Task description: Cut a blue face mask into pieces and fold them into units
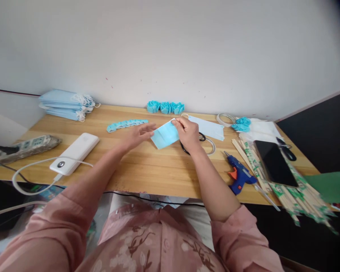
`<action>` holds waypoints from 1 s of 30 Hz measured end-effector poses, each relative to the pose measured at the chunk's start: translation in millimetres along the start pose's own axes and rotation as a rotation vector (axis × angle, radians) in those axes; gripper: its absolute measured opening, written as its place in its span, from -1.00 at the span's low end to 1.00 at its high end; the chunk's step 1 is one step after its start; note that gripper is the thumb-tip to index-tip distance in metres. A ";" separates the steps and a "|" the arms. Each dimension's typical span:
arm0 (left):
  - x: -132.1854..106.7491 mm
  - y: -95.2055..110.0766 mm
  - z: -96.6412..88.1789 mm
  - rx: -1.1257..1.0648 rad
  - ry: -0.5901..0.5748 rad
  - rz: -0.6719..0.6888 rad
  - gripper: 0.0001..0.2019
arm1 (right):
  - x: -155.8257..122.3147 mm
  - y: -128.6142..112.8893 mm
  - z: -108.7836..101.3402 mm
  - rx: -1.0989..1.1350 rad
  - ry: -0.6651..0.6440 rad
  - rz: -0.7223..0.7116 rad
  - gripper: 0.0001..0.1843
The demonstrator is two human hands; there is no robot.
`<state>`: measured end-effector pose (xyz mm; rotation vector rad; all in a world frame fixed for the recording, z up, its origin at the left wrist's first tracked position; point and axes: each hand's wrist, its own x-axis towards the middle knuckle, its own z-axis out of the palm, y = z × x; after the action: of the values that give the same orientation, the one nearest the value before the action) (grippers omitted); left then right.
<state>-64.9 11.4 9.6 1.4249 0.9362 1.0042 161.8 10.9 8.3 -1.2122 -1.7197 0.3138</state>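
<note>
A light blue piece of face mask fabric (166,135) is held over the middle of the table. My right hand (188,132) pinches its upper right corner between thumb and fingers. At its left edge is my left hand (140,135), fingers stretched out and apart, the fingertips close to or touching the fabric. Under my right hand lie black-handled scissors (202,137), mostly covered, and a roll of tape (213,146). Behind it rests a flat, pale blue mask piece (208,127). A pleated blue strip (124,125) lies beyond my left hand.
Blue fabric flowers (166,107) stand by the wall. Stacked masks (62,104), a power strip (34,146) and a white power bank (75,154) with cable are left. At right are a glue gun (239,172), a phone (274,162), wrapped chopsticks (297,198) and another tape roll (226,119).
</note>
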 end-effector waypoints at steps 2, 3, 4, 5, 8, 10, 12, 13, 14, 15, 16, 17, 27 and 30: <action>-0.4 21.9 1.1 0.078 0.032 0.030 -0.46 | -0.7 -0.5 0.3 -0.023 -0.034 -0.018 -0.62; 0.8 32.2 3.4 0.128 0.036 0.054 -0.46 | -1.2 -0.9 0.4 -0.031 -0.050 -0.031 -0.61; 3.2 41.0 6.8 0.172 0.056 0.083 -0.49 | -1.8 -1.6 0.5 -0.035 -0.067 -0.048 -0.61; 6.7 47.8 11.0 0.213 0.062 0.104 -0.53 | -2.5 -2.3 0.6 -0.034 -0.082 -0.065 -0.61; 21.4 53.6 24.9 0.356 -0.060 0.073 -0.68 | -4.4 -5.2 0.4 -0.016 -0.108 -0.076 -0.66; 30.7 47.8 32.2 0.426 -0.159 0.059 -0.83 | -5.3 -7.4 -0.2 0.001 -0.108 -0.040 -0.69; 37.4 39.1 36.4 0.420 -0.193 0.040 -0.92 | -5.4 -9.3 -0.5 0.044 -0.097 0.007 -0.65; 39.9 35.0 37.3 0.393 -0.187 0.019 -0.90 | -5.1 -9.8 -0.2 0.086 -0.082 0.032 -0.62; 41.9 31.6 37.5 0.341 -0.161 -0.002 -0.88 | -4.5 -10.0 0.5 0.146 -0.061 0.061 -0.58; 43.7 29.0 37.1 0.265 -0.121 -0.017 -0.84 | -3.7 -9.8 1.6 0.229 -0.035 0.098 -0.53; 45.5 27.1 36.1 0.170 -0.067 -0.016 -0.80 | -2.6 -9.2 3.2 0.336 -0.011 0.146 -0.47; 47.5 25.8 34.7 0.063 -0.008 0.000 -0.75 | -1.4 -8.2 5.0 0.458 0.001 0.202 -0.41; 52.7 13.3 35.0 -0.405 0.299 0.097 -0.64 | -8.7 -7.1 32.6 0.916 -0.320 0.588 -0.48; 50.9 9.2 40.1 -0.410 0.327 0.115 -0.71 | -13.3 -4.9 40.3 0.706 -0.190 0.575 -0.62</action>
<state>-10.3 45.4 21.2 0.9956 0.8238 1.4531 126.5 9.8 -15.7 -1.1205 -1.1931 1.2948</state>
